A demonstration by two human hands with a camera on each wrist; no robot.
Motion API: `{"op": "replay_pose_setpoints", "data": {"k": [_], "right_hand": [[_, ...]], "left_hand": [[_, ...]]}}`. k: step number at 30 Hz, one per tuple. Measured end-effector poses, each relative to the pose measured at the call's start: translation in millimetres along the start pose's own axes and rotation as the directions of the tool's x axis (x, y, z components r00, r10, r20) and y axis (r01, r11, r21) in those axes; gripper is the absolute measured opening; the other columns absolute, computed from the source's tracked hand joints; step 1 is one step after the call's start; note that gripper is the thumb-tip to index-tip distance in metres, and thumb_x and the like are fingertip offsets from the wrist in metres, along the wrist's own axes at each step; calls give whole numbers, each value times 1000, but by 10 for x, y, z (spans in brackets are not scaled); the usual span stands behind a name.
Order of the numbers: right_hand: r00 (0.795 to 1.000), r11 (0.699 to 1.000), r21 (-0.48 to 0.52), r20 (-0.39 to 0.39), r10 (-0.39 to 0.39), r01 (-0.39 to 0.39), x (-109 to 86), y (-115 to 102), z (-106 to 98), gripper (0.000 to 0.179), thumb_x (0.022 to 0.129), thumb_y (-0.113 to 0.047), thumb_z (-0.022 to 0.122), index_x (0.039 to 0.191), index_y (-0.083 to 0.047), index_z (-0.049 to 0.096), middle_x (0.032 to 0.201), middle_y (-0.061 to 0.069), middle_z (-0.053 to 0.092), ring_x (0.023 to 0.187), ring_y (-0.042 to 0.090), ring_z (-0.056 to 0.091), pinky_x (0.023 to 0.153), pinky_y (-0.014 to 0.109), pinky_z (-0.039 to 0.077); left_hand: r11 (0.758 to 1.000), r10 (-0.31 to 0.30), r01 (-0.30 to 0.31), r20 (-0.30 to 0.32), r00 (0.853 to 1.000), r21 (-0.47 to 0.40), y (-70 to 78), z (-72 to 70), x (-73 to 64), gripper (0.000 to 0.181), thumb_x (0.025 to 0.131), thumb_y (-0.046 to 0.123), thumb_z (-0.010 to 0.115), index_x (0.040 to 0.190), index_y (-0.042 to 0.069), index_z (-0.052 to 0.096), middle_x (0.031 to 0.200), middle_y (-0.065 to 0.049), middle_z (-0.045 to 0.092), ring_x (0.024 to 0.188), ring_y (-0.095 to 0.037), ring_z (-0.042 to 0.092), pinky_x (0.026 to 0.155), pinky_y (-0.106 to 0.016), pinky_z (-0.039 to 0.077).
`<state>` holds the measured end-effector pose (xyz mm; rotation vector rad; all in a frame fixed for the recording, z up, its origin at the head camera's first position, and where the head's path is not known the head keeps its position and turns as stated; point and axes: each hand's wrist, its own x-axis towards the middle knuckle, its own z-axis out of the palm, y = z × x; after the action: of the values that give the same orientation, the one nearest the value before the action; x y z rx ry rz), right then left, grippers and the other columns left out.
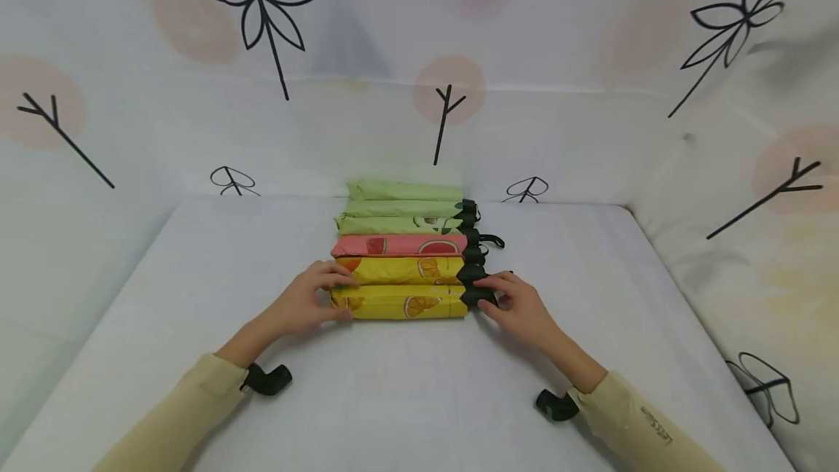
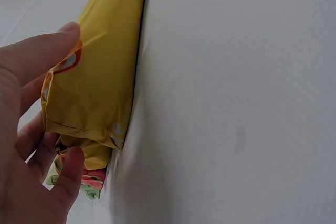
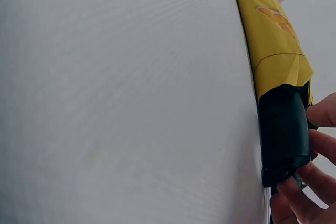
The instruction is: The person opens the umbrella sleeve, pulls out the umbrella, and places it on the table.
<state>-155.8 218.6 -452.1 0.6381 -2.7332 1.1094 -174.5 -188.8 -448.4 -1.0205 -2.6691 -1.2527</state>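
Observation:
Folded umbrellas in printed sleeves lie side by side, their black handles to the right. Nearest is a yellow umbrella (image 1: 393,303) with orange slices; a second yellow umbrella (image 1: 393,270) lies behind it. My left hand (image 1: 311,297) is at their left ends, thumb by the near one's front edge and fingertips over the second. In the left wrist view, a fingertip touches the yellow sleeve (image 2: 100,77) and the fingers are loosely bent. At the other end, my right hand (image 1: 521,308) has fingertips against the near umbrella's black handle (image 3: 283,129), none wrapped round it.
Behind the yellow pair lie a pink umbrella (image 1: 400,245) with watermelon print and three green umbrellas (image 1: 400,208), against the back cloth. A loop strap (image 1: 493,240) sticks out right. The white table (image 1: 406,399) extends in front; black wrist devices (image 1: 269,380) hang by both sleeves.

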Motion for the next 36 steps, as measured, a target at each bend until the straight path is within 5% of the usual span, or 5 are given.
{"op": "replay_pose_setpoints", "data": {"k": [9, 17, 24, 29, 36], "right_hand": [[997, 1000, -20, 71, -19, 21, 9, 13, 15, 41, 80, -9, 83, 119, -10, 70, 114, 4, 60, 96, 18, 57, 76, 31, 53], [996, 998, -52, 88, -13, 17, 34, 11, 26, 40, 79, -7, 85, 117, -11, 70, 113, 3, 59, 95, 18, 56, 75, 31, 50], [996, 998, -59, 90, 4, 1, 37, -6, 14, 38, 78, -6, 85, 112, -14, 70, 113, 2, 61, 100, 21, 60, 80, 36, 53], [997, 998, -55, 79, -5, 9, 15, -7, 12, 39, 78, -6, 86, 112, -16, 71, 116, 3, 66, 104, 22, 61, 83, 41, 53], [994, 998, -31, 94, 57, -54, 1, 5, 2, 38, 81, -12, 84, 116, -16, 72, 118, 5, 69, 101, 21, 61, 84, 43, 51]], "left_hand": [[998, 35, -35, 0, 999, 45, -40, 21, -12, 35, 79, 18, 87, 112, 17, 77, 117, 5, 61, 108, -17, 50, 89, -43, 45], [982, 156, -148, -65, 986, 115, -44, 76, -45, 32, 77, 12, 87, 107, 16, 79, 112, 6, 63, 102, -15, 52, 83, -34, 48], [985, 133, -130, -16, 991, 115, 8, 28, -49, 28, 80, 13, 86, 106, 17, 78, 113, 6, 65, 107, -17, 57, 90, -40, 51], [983, 161, -158, -34, 986, 94, 7, -30, -46, 20, 79, 13, 86, 97, 18, 81, 108, 6, 70, 103, -17, 63, 90, -42, 52], [991, 119, -117, -25, 993, 61, 13, -70, -25, 18, 78, 13, 86, 94, 20, 81, 106, 8, 72, 104, -16, 65, 92, -44, 52]]}}
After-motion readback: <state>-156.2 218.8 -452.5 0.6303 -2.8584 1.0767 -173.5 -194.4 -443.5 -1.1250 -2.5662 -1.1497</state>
